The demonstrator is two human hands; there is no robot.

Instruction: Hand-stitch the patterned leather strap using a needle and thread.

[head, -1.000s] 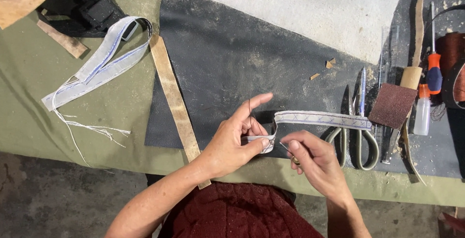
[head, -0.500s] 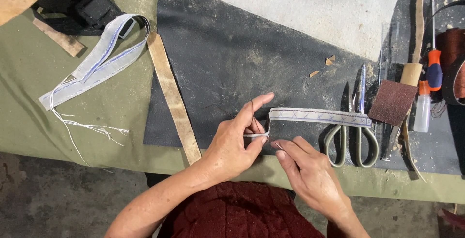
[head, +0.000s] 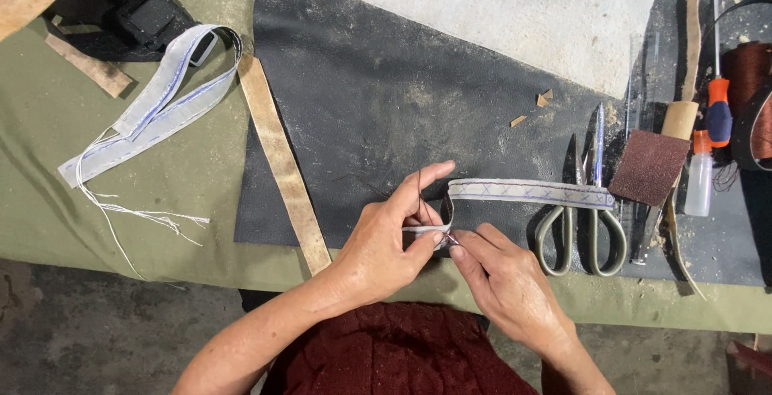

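My left hand (head: 386, 242) pinches the folded near end of a pale grey strap (head: 531, 192) with blue cross-stitching, index finger raised. The strap runs right across a black leather sheet (head: 378, 97). My right hand (head: 507, 282) meets the left at the strap's fold, its fingertips pinched on what looks like a thin needle with dark thread (head: 420, 190) rising from it. The needle itself is mostly hidden between the fingers.
Grey-handled scissors (head: 585, 226) lie just right of my hands. Beyond them are a brown sandpaper block (head: 650, 167), a small white bottle (head: 700, 176), an orange-handled screwdriver (head: 718, 105) and a thread spool (head: 744, 73). A tan strip (head: 281, 162) and frayed webbing (head: 157, 105) lie left.
My right hand has moved left and up to meet the left hand at the strap's fold. The strap's end has shifted slightly left.
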